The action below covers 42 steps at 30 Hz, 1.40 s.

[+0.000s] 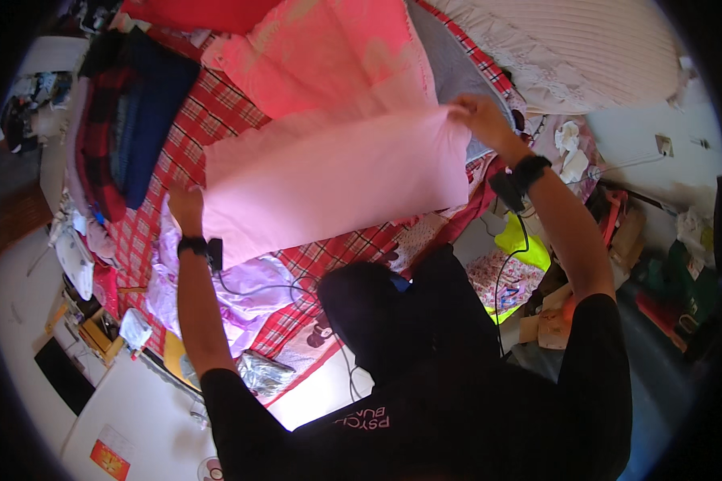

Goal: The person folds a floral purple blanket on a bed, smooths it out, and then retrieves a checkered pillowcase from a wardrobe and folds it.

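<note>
A plain pale pink cloth [337, 176] is stretched between my two hands above the bed. My left hand [186, 210] is closed on its left edge. Farther off and higher, my right hand [485, 122] pinches the upper right corner. The lower edge hangs loose toward me, with a fold at the right side. Just beyond it lies a coral-pink patterned cloth [321, 56]; I cannot tell whether the two are one piece. Near my left forearm, a shiny lilac garment [245, 309] lies crumpled on the red checked bedspread [217, 104].
Folded dark clothes [148, 112] are piled on the bed's left side. A ribbed beige cushion or quilt [586, 48] fills the far right. Dark straps with small boxes and cables sit on both wrists. A neon yellow cloth [525, 239] lies at the right, by a cardboard box [549, 325].
</note>
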Each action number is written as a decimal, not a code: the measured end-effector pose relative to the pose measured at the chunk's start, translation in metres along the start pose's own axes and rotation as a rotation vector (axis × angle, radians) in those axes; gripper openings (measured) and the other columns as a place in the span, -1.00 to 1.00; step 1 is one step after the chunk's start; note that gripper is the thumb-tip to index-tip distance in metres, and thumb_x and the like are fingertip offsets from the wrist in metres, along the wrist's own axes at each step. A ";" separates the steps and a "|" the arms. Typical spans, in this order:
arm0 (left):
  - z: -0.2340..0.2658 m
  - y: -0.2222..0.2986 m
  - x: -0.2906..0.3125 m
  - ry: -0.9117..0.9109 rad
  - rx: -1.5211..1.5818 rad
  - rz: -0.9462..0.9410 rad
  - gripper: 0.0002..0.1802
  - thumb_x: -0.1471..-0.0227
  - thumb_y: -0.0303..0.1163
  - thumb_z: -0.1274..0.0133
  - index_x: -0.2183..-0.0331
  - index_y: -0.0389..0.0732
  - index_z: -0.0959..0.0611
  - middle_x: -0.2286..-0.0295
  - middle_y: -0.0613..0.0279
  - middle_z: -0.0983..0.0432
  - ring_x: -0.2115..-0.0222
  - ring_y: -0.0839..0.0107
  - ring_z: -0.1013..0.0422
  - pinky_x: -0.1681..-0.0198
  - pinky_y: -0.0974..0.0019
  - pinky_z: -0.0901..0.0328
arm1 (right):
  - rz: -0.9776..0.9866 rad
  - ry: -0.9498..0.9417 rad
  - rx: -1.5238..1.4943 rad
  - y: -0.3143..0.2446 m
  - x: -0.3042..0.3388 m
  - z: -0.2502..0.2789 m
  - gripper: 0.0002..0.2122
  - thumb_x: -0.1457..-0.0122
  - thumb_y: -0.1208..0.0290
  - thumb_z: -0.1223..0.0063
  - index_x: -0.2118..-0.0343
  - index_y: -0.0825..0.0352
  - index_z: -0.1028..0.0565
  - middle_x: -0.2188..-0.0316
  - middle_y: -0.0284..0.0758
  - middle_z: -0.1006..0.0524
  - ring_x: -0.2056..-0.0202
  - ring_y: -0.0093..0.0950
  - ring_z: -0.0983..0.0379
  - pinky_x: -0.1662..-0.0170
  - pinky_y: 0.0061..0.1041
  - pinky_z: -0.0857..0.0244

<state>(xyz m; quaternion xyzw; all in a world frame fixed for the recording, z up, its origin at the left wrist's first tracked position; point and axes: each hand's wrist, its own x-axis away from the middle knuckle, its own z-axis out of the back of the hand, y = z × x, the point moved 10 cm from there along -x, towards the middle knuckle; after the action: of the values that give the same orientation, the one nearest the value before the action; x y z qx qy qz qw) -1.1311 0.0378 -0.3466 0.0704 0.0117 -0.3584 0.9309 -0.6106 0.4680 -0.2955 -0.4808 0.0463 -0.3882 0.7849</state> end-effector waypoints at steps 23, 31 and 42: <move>-0.147 0.024 0.272 0.072 0.259 0.912 -0.18 0.09 -0.23 -0.15 -0.09 -0.43 -0.17 0.01 -0.14 -0.20 -0.02 -0.08 -0.16 -0.11 0.03 -0.05 | -0.393 0.171 -0.254 0.172 0.010 -0.118 -0.62 -0.03 0.33 -0.20 0.17 0.48 -0.44 0.28 -0.22 -0.55 0.31 -0.47 -0.48 0.24 -0.50 -0.37; -0.205 0.023 0.330 0.303 1.194 1.596 -0.71 0.05 -0.13 -0.19 0.37 -0.12 -0.55 0.49 0.41 -0.41 0.54 0.56 -0.29 0.46 0.46 -0.20 | -0.708 0.065 -0.652 0.162 0.002 -0.126 -0.63 -0.03 0.35 -0.19 0.13 0.42 -0.43 0.30 -0.27 -0.55 0.32 -0.43 -0.51 0.27 -0.48 -0.41; -0.219 0.006 0.233 0.212 1.848 1.505 -0.67 0.07 -0.35 -0.15 0.24 -0.30 -0.52 0.32 0.16 -0.49 0.35 0.30 -0.46 0.31 0.30 -0.41 | -0.655 0.052 -0.558 0.131 0.015 -0.136 -0.60 -0.06 0.40 -0.05 0.05 0.46 -0.32 0.28 -0.16 -0.50 0.32 -0.28 -0.51 0.30 -0.26 -0.45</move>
<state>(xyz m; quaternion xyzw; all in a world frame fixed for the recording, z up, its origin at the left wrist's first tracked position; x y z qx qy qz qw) -0.9476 -0.0823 -0.5794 0.7312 -0.2178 0.4114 0.4986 -0.5866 0.3912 -0.4666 -0.6538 0.0142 -0.6014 0.4589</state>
